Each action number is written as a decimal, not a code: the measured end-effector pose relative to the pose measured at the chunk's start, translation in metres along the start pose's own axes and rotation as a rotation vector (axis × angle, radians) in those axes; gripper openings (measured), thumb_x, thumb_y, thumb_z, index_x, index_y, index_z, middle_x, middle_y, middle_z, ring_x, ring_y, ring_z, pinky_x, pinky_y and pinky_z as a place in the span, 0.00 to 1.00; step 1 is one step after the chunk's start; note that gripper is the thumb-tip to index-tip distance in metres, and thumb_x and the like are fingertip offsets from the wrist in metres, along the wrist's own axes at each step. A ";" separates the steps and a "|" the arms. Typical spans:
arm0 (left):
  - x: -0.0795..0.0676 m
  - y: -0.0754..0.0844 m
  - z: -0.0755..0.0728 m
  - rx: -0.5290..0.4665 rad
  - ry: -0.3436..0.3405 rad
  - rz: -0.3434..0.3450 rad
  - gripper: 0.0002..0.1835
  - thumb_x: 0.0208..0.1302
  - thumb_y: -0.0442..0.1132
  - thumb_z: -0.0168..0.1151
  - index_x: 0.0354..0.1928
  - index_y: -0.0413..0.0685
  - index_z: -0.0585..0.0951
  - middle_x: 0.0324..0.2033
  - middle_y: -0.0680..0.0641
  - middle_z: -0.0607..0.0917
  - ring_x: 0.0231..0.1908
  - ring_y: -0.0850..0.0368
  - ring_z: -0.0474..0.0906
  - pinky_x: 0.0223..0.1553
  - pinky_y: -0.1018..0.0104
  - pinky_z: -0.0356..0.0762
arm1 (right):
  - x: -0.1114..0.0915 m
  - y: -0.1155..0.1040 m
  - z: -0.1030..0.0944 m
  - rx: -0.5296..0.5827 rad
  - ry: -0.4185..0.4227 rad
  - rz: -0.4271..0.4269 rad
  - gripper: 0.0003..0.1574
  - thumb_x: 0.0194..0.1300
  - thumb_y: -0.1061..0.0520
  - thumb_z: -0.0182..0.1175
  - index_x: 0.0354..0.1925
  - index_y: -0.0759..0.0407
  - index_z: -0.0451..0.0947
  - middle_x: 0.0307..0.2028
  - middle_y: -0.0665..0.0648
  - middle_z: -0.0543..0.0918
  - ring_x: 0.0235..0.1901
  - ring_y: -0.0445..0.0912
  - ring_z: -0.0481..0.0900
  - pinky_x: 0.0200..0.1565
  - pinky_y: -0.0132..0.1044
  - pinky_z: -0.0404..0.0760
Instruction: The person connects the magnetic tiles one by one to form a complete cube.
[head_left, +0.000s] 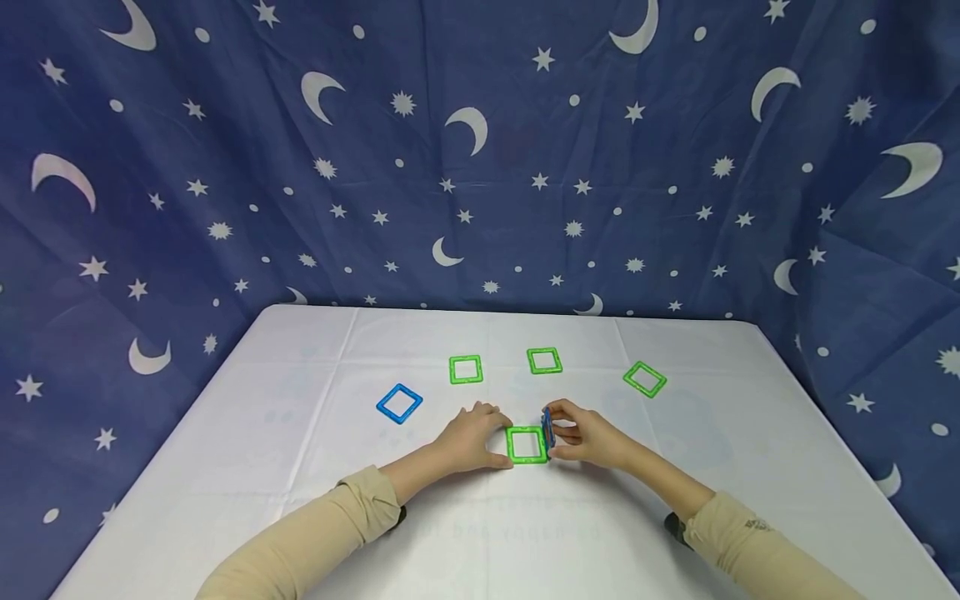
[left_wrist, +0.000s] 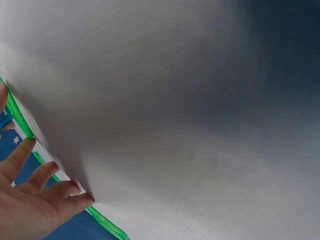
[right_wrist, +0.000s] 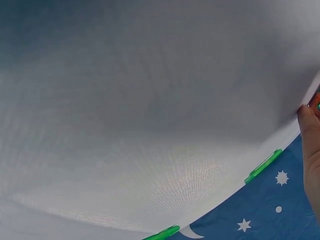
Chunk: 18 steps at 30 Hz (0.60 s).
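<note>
In the head view, a green square magnetic tile, an open frame, lies flat on the white table between the hands. The left hand holds it at its left side, thumb by the near corner and index finger by the far one. Its other fingers touch the cloth, as the left wrist view shows. A blue square magnetic tile stands on edge along the green tile's right side, pinched between the thumb and fingers of the right hand. Only part of the right hand shows in the right wrist view.
Farther back on the table lie a green tile, a second green tile and, to the right, a third green tile. Another blue tile lies at the left. A starry blue curtain hangs behind the table.
</note>
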<state>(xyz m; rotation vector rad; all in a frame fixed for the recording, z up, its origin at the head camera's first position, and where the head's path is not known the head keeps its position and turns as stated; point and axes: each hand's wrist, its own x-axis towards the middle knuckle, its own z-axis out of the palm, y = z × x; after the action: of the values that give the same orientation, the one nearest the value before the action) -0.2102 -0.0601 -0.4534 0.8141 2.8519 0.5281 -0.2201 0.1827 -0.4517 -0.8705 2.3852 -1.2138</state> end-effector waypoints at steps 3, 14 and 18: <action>-0.001 0.000 -0.001 -0.020 -0.002 -0.003 0.30 0.50 0.55 0.71 0.54 0.49 0.79 0.59 0.38 0.74 0.62 0.33 0.66 0.61 0.37 0.63 | 0.000 0.000 0.000 0.003 -0.003 0.013 0.38 0.58 0.60 0.66 0.60 0.73 0.60 0.59 0.74 0.69 0.59 0.67 0.70 0.54 0.42 0.77; -0.001 -0.003 0.000 -0.080 0.036 -0.011 0.22 0.57 0.50 0.66 0.50 0.47 0.81 0.57 0.41 0.78 0.63 0.39 0.68 0.64 0.46 0.64 | 0.000 -0.005 0.002 0.030 -0.010 0.045 0.39 0.59 0.61 0.65 0.62 0.73 0.58 0.61 0.74 0.66 0.61 0.67 0.67 0.56 0.42 0.75; 0.002 -0.004 0.001 -0.102 0.073 -0.010 0.20 0.58 0.49 0.65 0.49 0.47 0.82 0.52 0.44 0.82 0.58 0.45 0.75 0.59 0.52 0.72 | -0.001 -0.006 0.001 0.051 -0.011 0.051 0.40 0.59 0.61 0.65 0.63 0.74 0.58 0.62 0.74 0.65 0.62 0.66 0.66 0.57 0.42 0.74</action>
<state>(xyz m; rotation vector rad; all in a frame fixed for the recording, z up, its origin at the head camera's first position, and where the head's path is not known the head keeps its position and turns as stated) -0.2140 -0.0618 -0.4556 0.7784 2.8652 0.7092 -0.2167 0.1796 -0.4474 -0.7939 2.3431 -1.2413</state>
